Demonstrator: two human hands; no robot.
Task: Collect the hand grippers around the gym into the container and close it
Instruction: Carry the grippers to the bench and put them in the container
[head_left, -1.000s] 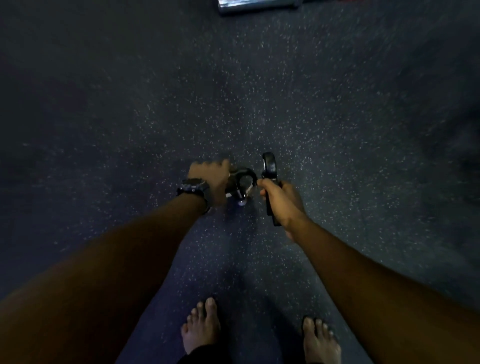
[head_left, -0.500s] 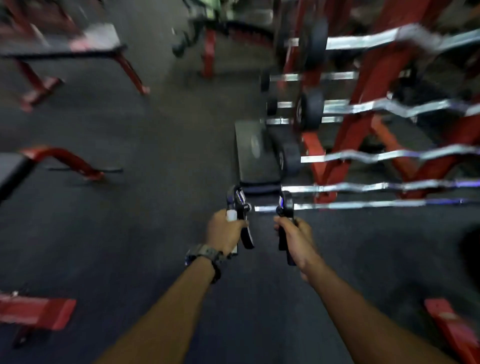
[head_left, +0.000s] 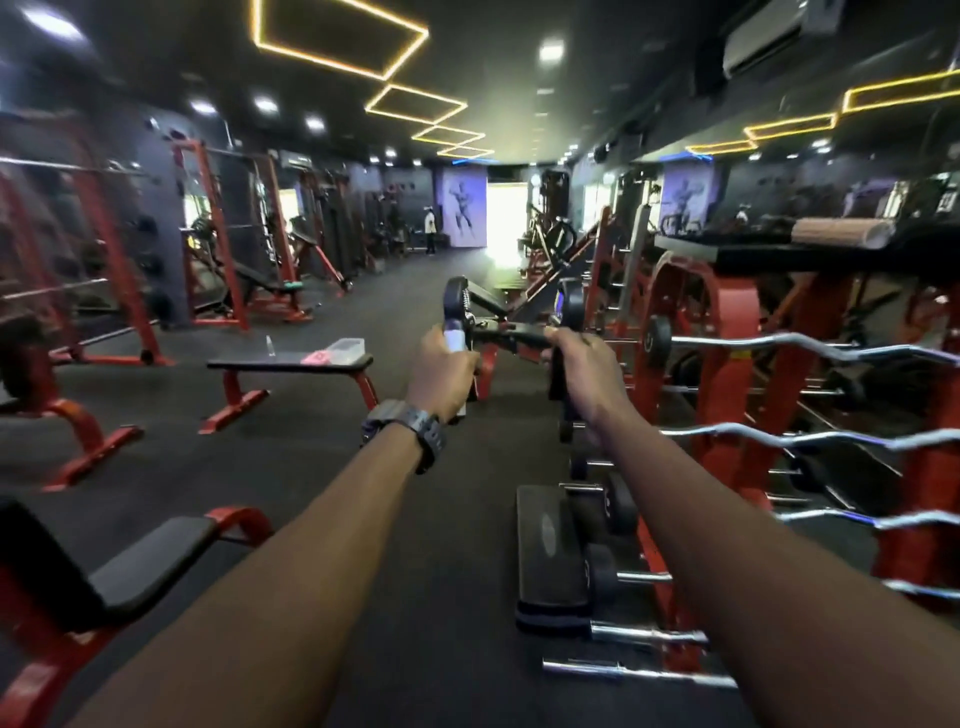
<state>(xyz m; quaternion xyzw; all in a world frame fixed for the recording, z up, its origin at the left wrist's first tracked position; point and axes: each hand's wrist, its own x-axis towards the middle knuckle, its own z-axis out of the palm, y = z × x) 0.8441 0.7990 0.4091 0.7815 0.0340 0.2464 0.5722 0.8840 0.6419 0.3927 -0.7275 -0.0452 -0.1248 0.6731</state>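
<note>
The left hand was clamped on one hand gripper, the right hand on a second gripper, the two fists held apart and out front. Two grippers were counted, one per fist; whether the left held more could not be told. Ahead and to the left of the left hand, well apart, one clear container sat open on a flat bench, its lid apparently beside it. The step looked like carrying; next would call for walking over and dropping both in
</note>
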